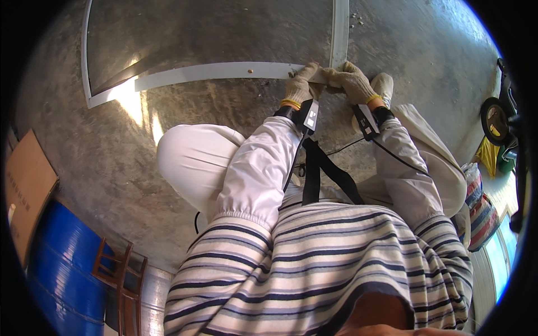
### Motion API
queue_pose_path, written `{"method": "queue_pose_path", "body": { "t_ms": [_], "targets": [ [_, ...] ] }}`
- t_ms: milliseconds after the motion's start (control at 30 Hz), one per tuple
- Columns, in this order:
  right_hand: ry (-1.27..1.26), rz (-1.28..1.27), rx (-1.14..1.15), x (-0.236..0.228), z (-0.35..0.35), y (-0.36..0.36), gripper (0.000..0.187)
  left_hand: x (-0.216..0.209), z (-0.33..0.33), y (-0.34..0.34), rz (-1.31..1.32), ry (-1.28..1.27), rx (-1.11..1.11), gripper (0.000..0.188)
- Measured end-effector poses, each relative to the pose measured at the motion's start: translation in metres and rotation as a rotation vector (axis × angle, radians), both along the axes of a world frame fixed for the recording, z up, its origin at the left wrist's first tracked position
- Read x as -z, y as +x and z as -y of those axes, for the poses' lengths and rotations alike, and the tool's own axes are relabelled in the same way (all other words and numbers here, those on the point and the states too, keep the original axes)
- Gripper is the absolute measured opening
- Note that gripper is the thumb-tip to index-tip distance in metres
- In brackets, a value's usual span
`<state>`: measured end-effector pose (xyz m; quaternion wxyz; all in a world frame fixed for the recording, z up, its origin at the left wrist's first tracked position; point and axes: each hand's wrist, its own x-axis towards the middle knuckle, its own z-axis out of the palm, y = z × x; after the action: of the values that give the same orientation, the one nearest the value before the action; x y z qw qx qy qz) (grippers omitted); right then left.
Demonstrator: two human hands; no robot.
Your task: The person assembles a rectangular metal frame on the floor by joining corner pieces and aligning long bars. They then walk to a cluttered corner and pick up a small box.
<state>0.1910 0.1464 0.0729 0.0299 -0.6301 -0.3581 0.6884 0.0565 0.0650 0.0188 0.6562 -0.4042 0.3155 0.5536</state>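
A white flat metal bar (207, 71) runs across in front of me near the floor, with a small brass-coloured spot on its face. Its right end meets a second pale frame bar (339, 33) that stretches away from me. My left hand (298, 89), in a knitted off-white work glove, is closed around the crosswise bar near that end. Right beside it my gloved right hand (357, 85) is closed at the corner where the two bars meet. The gloves hide the joint itself, and whether the bars are fastened there I cannot tell.
A thin frame bar (86, 50) lies along the left of the concrete floor (140, 162). Cardboard (28, 190), a blue drum (64, 269) and a brown rack (124, 280) stand at lower left. A wheel (494, 120) and striped bags (481, 215) are at right.
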Motion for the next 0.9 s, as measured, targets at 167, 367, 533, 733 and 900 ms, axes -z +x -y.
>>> {"method": "queue_pose_path", "body": {
  "t_ms": [167, 367, 533, 733, 900],
  "targets": [
    [-0.008, -0.001, -0.063, 0.004, 0.005, 0.001, 0.043, 0.022, 0.014, 0.007, -0.178, 0.299, 0.266, 0.02],
    [-0.005, 0.024, -0.016, -0.002, 0.012, -0.015, 0.041, 0.044, 0.023, 0.022, -0.298, 0.42, 0.177, 0.025],
    [0.033, -0.028, -0.036, 0.004, 0.018, -0.021, 0.039, 0.052, 0.018, 0.037, -0.242, 0.25, 0.076, 0.024],
    [0.053, 0.178, -0.299, -0.007, 0.011, -0.022, 0.038, 0.051, 0.005, 0.027, -0.068, -0.053, 0.219, 0.022],
    [0.164, 0.105, -0.342, -0.018, 0.009, -0.027, 0.043, 0.051, 0.021, 0.028, -0.064, 0.176, 0.101, 0.019]
  ]
}}
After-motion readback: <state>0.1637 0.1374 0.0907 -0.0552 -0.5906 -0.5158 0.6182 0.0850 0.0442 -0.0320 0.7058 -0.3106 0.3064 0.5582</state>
